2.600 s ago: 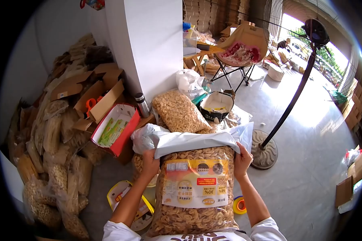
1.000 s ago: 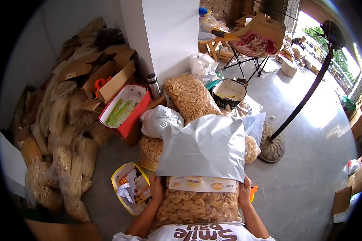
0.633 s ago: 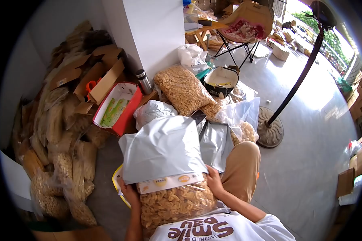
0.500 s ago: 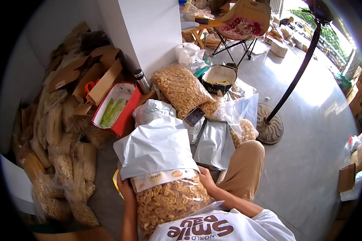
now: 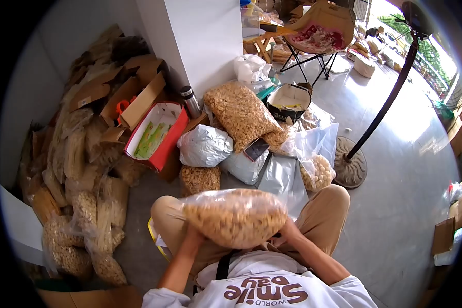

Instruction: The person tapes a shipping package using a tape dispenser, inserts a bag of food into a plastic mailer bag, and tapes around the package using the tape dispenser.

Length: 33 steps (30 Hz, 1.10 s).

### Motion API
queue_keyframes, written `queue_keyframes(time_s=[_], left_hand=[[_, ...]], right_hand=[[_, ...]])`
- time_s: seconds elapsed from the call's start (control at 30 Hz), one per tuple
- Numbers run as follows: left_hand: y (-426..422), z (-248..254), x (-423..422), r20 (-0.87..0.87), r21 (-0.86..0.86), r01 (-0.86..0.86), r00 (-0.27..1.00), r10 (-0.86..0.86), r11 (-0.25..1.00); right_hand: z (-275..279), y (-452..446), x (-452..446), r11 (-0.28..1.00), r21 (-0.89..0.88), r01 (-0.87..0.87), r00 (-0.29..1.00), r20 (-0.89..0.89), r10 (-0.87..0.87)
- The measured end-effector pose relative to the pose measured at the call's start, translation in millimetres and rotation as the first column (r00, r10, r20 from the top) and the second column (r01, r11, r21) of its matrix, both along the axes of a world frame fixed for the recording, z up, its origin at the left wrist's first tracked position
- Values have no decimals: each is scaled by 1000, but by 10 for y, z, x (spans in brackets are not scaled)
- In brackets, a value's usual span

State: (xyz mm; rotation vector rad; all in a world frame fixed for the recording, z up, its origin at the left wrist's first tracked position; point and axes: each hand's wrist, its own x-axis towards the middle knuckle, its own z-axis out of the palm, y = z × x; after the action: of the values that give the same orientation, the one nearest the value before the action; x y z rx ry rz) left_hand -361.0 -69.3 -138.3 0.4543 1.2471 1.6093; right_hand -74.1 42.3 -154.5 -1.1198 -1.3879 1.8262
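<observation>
A clear plastic bag of tan, curled pieces [image 5: 235,218] is held up over my lap, its end toward the camera and slightly blurred. My left hand [image 5: 194,235] grips its left underside, and my right hand [image 5: 288,231] grips its right side. The fingers of both hands are largely hidden by the bag. Past my knees, a flat grey-white plastic bag [image 5: 280,177] lies on the floor. Beside it a phone [image 5: 256,149] rests on a stuffed grey-white bag [image 5: 245,167].
Filled clear bags [image 5: 82,205] are heaped at left near a red box [image 5: 175,134] and a steel flask [image 5: 190,101]. A large filled bag [image 5: 238,110] lies by the pillar [image 5: 205,41]. A fan's round base [image 5: 351,164] stands right; a folding chair [image 5: 321,31] is behind.
The grey-white cover and label no longer show on the held bag, which has tipped up and moved right. Both knees and the filled bag behind the left knee have come into view.
</observation>
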Motion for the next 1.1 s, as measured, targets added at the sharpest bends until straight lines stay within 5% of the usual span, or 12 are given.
queue_keyframes(time_s=[0.07,0.1,0.13,0.2,0.4,0.47,0.6,0.73,0.8,0.87,0.93,1.1], left_hand=[[84,140,208,128,-66,26,992,-18,997],[195,-12,185,237,-62,7,972,8,998],[357,-44,212,305,-316,-81,935,183,945],[495,-415,192,429,-329,-5,890,154,944],[755,-101,349,425,-283,83,904,47,956],[777,246,350,424,-330,112,905,41,937],[681,649,231,230,-203,-8,972,56,979],[632,856,30,-42,-32,-55,998,54,998],[735,808,-104,-223,-36,-47,974,38,998],[876,412,-284,-806,-90,-41,590,-48,995],[938,147,-161,-907,-76,-54,419,-47,996],[828,423,81,-919,-205,-75,359,-165,976]], right_hand=[[-139,135,150,948,176,-264,810,574,119],[11,137,142,935,250,-250,774,632,38],[57,163,154,933,251,-258,773,634,43],[61,200,236,865,330,-379,773,626,99],[-42,141,457,957,242,-159,832,554,-2],[268,52,426,983,100,155,985,61,-162],[766,-82,655,988,72,-135,925,367,99],[1146,-216,567,997,-42,-61,995,71,64],[1249,-144,546,976,3,-219,955,204,214],[1109,-153,531,925,30,-378,876,335,347],[735,-180,455,783,300,-545,709,663,240],[1176,-60,316,736,138,-663,461,850,256]])
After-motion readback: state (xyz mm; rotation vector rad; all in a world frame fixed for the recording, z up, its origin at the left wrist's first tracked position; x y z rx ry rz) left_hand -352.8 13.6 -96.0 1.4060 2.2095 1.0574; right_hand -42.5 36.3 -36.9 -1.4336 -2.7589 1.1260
